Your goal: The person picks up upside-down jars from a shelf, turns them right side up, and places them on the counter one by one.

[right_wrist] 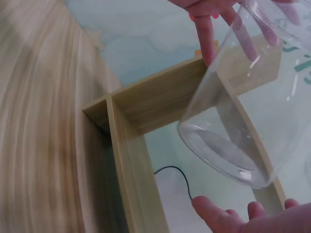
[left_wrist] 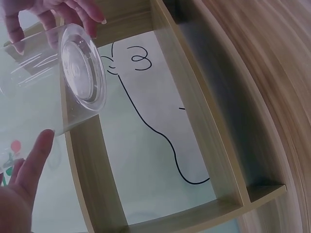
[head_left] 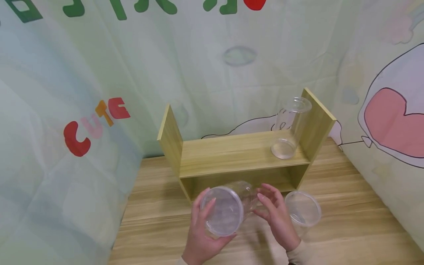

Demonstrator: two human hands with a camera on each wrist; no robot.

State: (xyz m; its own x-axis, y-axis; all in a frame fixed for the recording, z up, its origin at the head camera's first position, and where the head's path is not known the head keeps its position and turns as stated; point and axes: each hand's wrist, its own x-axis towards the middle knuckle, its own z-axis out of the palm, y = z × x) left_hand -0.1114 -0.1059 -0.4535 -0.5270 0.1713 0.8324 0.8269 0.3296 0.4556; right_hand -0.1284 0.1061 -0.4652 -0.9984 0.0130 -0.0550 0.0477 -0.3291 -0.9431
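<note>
My left hand grips a clear plastic jar around its wide whitish round end, holding it tilted on its side above the table. In the left wrist view the ridged base of the jar points towards the shelf. My right hand is beside the base end with fingers spread and slightly bent; whether a fingertip touches the plastic, I cannot tell. The right wrist view has the right hand below the base and the left hand at the other end.
A two-level wooden shelf stands on the table against the printed cloth backdrop. One clear jar is upright at the right of its upper board. Another clear jar stands on the table just right of my right hand.
</note>
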